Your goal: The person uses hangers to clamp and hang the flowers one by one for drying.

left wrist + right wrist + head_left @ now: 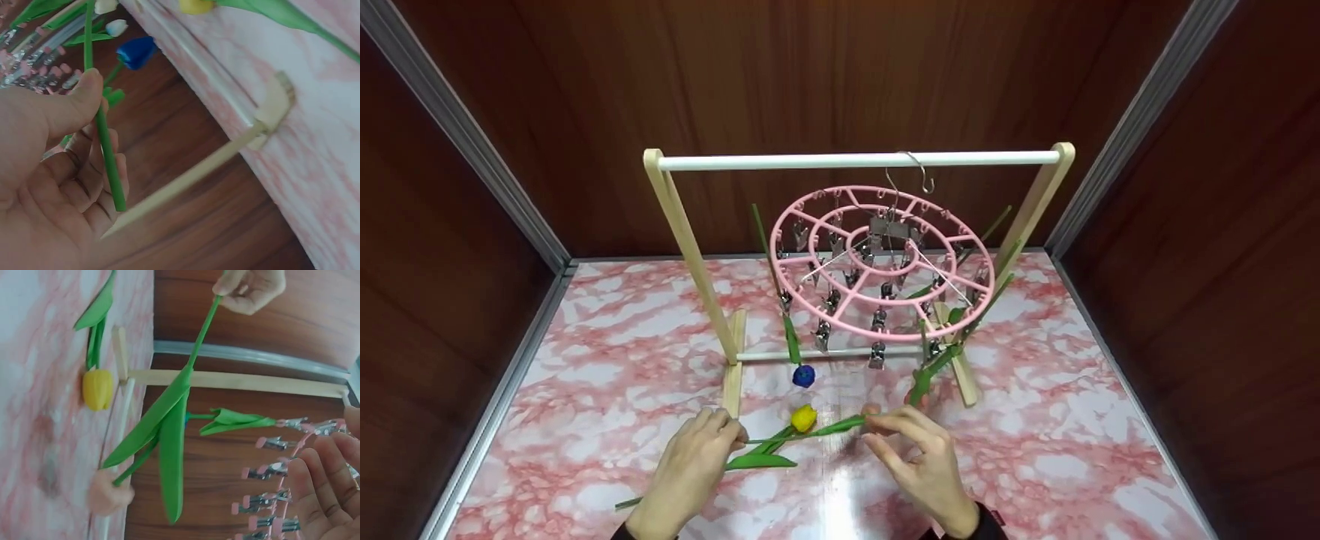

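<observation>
My left hand (pixel 699 461) pinches the green stem (pixel 107 152) of an artificial tulip between thumb and fingers. Its long leaves (pixel 171 455) spread along the stem, and a pale pink bloom (pixel 108 494) sits at the far end. Fingers loosely bent, my right hand (pixel 919 457) is close by the bloom end; in the right wrist view its fingers (pixel 320 489) are apart from the flower. A yellow tulip (pixel 803 418) lies on the table beyond the held stem. Behind it, a blue tulip (pixel 804 376) hangs bloom down from a pink round clip hanger (pixel 840 324).
The hanger hooks over the white rod (pixel 780 162) of a wooden-legged rack (pixel 694 259). Metal clips (pixel 877 352) dangle from its rings. More tulips with green leaves (pixel 934 371) hang at its right side. Dark wooden panels (pixel 607 112) enclose the pink marbled tabletop (pixel 577 390).
</observation>
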`<state>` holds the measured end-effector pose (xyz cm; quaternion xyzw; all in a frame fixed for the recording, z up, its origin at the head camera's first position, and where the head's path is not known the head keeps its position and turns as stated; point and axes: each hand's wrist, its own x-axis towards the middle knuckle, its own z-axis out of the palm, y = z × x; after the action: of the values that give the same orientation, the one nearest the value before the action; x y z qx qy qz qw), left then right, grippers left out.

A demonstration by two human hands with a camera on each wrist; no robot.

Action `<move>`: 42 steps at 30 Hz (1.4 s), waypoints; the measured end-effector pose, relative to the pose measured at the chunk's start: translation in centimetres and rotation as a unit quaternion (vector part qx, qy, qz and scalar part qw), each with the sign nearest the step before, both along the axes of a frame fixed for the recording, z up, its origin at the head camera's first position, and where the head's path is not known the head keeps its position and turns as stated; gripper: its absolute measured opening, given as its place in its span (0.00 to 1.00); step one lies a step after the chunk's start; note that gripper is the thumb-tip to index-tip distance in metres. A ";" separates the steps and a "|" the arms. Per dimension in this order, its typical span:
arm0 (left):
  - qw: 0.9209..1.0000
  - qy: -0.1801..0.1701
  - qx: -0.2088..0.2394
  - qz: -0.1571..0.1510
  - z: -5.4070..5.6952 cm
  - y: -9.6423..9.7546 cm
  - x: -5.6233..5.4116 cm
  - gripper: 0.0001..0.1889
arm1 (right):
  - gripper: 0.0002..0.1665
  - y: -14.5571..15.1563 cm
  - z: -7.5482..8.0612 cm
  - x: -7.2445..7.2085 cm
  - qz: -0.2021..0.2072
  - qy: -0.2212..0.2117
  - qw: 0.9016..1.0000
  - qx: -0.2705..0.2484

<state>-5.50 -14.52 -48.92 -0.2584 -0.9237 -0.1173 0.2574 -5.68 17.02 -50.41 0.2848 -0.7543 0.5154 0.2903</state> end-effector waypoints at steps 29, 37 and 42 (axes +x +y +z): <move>0.994 0.059 -0.072 -0.053 3.6 4.7 0.7 0.11 | 0.13 -3.1 0.8 -0.7 0.023 0.014 0.982 0.186; 0.993 0.064 -0.084 -0.052 3.9 5.1 0.7 0.12 | 0.09 -3.1 0.8 -0.7 0.040 0.004 0.980 0.194; 0.992 0.082 -0.070 -0.065 3.8 5.2 0.4 0.10 | 0.08 -3.2 0.6 -0.6 0.044 0.006 0.980 0.194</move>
<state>-5.07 -9.29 -45.13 -0.3440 -0.8866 -0.0473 0.3056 -6.28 13.87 -49.83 0.3720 -0.8246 0.3702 0.2111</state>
